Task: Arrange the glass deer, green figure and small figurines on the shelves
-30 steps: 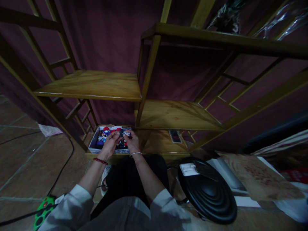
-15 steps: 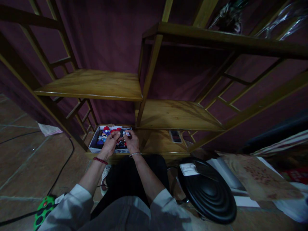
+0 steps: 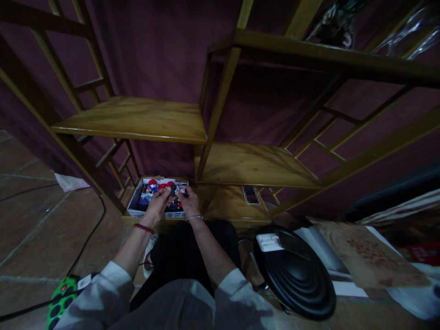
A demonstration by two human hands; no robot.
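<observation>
My left hand (image 3: 160,202) and my right hand (image 3: 189,201) are close together over a white box (image 3: 135,212) on the lowest shelf. The fingers of my left hand pinch a small dark round piece (image 3: 173,189). In my right fingertips is a small white toy figure (image 3: 180,190), partly covered by the fingers. The two pieces touch or nearly touch; whether they are joined I cannot tell. Below and behind the hands, the box holds several small toy figures (image 3: 148,189) in blue, white and red, with round red pieces (image 3: 152,182) among them.
Wooden shelves (image 3: 137,119) rise in front of me, with a post (image 3: 220,110) right of the box. A dark blurred-out item (image 3: 251,195) lies on the bottom shelf. Beside my leg stands a black round stool (image 3: 299,279) carrying a phone (image 3: 294,243) and a white case (image 3: 270,243).
The dark round piece now shows more of its flat face between the fingers. Both hands stay over the box, and the view has shifted slightly.
</observation>
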